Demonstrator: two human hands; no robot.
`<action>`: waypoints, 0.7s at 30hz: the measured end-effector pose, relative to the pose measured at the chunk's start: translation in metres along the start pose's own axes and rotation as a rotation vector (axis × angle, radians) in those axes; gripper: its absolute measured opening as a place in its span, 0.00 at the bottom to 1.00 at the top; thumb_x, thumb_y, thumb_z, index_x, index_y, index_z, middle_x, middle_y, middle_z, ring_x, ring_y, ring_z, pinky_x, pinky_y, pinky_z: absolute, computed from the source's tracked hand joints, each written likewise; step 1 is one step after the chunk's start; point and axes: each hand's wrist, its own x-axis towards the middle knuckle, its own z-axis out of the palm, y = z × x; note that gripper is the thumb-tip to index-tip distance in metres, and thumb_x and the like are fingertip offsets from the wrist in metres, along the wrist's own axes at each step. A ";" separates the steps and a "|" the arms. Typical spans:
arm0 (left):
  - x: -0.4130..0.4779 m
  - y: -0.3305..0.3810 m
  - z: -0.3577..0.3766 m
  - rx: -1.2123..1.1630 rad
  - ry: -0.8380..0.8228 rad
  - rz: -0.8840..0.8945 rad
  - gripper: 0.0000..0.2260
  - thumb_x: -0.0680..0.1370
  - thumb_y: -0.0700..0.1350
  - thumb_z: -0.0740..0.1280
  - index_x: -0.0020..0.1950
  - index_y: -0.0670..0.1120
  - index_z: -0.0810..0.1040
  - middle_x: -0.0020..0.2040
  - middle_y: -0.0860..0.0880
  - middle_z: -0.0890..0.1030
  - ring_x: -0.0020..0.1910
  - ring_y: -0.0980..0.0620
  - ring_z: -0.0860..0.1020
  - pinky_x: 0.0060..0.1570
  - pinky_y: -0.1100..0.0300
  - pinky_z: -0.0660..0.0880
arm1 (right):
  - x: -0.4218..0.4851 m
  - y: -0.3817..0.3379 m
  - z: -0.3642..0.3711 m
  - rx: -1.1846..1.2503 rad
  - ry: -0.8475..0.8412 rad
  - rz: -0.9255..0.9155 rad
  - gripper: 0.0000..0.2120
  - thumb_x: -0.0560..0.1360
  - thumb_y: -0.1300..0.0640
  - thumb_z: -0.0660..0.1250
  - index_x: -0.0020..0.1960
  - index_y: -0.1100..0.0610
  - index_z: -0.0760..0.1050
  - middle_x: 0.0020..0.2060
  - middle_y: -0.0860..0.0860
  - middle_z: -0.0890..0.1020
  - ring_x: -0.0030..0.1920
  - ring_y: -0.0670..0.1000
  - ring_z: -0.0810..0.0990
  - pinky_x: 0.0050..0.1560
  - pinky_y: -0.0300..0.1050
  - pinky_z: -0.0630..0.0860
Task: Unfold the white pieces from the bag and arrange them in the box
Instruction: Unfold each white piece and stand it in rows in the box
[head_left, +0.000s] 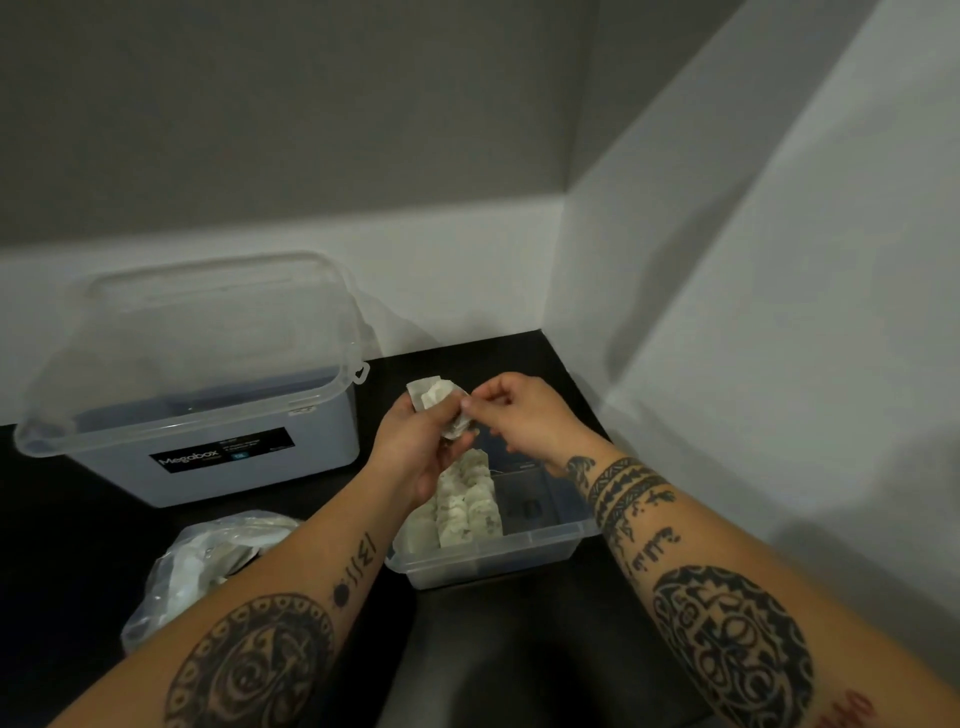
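Note:
Above the small clear box (545, 545), both hands work on one white piece (434, 397). My left hand (415, 447) grips it from below with fingers curled round it. My right hand (511, 415) pinches its right edge between thumb and forefinger. Several white pieces (465, 501) stand in rows in the left part of the box. A clear plastic bag (208, 561) with more white pieces lies at the lower left, partly hidden by my left forearm.
A large grey storage box (218, 467) with an open clear lid (197, 332) stands at the back left on the dark table (78, 519). White walls close in behind and on the right. A dark chair seat (519, 665) shows below.

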 end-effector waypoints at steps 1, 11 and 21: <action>0.000 0.000 0.000 0.035 0.013 0.017 0.12 0.79 0.42 0.72 0.62 0.47 0.79 0.54 0.43 0.85 0.47 0.48 0.85 0.38 0.59 0.81 | -0.002 0.001 0.002 -0.003 -0.008 -0.007 0.12 0.77 0.48 0.73 0.58 0.52 0.79 0.47 0.47 0.84 0.46 0.44 0.82 0.43 0.38 0.76; -0.004 0.002 -0.005 0.097 -0.026 0.152 0.13 0.78 0.40 0.72 0.63 0.48 0.78 0.54 0.46 0.85 0.45 0.53 0.83 0.35 0.61 0.77 | -0.009 0.008 0.004 0.136 0.007 0.055 0.08 0.78 0.55 0.71 0.56 0.54 0.78 0.48 0.51 0.84 0.43 0.47 0.83 0.36 0.38 0.78; -0.003 -0.001 -0.006 0.339 -0.066 0.272 0.09 0.79 0.39 0.71 0.58 0.48 0.79 0.49 0.46 0.84 0.40 0.56 0.84 0.35 0.63 0.78 | -0.003 0.011 -0.006 0.061 0.043 -0.087 0.07 0.78 0.54 0.71 0.56 0.52 0.81 0.46 0.46 0.85 0.45 0.42 0.82 0.42 0.34 0.75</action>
